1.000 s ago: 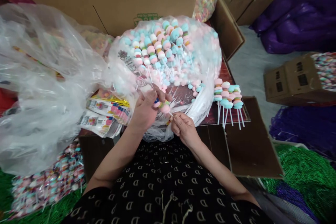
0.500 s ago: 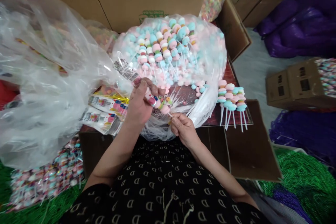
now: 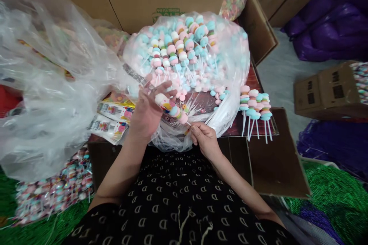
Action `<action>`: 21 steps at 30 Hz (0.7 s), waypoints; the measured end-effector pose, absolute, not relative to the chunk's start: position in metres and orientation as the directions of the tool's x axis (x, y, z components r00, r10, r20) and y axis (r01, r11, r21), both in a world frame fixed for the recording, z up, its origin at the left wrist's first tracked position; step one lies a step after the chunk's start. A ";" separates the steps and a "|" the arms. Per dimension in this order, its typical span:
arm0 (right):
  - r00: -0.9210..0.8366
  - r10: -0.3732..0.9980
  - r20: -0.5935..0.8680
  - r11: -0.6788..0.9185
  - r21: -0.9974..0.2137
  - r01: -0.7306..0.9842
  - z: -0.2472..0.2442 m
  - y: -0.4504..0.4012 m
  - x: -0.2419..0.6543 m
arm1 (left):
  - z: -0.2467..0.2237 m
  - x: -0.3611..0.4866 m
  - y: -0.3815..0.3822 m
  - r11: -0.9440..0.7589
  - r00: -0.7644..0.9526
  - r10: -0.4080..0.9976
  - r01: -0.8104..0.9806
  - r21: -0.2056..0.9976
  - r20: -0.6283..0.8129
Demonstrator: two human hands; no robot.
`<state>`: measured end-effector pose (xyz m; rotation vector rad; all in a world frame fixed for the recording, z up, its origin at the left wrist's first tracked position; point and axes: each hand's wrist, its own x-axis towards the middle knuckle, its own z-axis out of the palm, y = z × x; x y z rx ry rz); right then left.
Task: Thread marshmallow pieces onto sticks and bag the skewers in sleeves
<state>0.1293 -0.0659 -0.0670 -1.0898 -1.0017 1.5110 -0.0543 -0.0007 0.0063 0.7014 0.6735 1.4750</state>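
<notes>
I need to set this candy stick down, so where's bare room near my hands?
The brown cardboard flap right of your right forearm lies bare, below the pastel candy skewers. Grey concrete floor shows further right. It's crowded around your hands: clear plastic bag of skewers, printed candy packets.

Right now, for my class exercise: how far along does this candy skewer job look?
Done: a small bunch of skewers lies on the dark red board. In hand: one pastel skewer, right hand pinching its stick, left hand at its candy end. Left: the clear bag looks full of skewers.
</notes>
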 end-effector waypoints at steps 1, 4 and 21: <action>-0.106 0.983 -0.151 -0.171 -0.963 -0.210 -0.067 -0.066 0.131 | 0.010 -0.056 0.001 -0.046 -0.051 0.999 -0.637 0.770 0.017; -0.048 0.993 -0.107 -0.111 -0.990 -0.083 -0.068 -0.065 0.135 | 0.013 -0.056 0.005 -0.057 -0.162 0.985 -0.635 0.770 -0.061; -0.337 0.884 -0.324 -0.425 -0.857 -0.291 -0.050 -0.062 0.128 | 0.005 -0.042 0.007 0.087 -0.045 0.987 -0.652 0.753 -0.153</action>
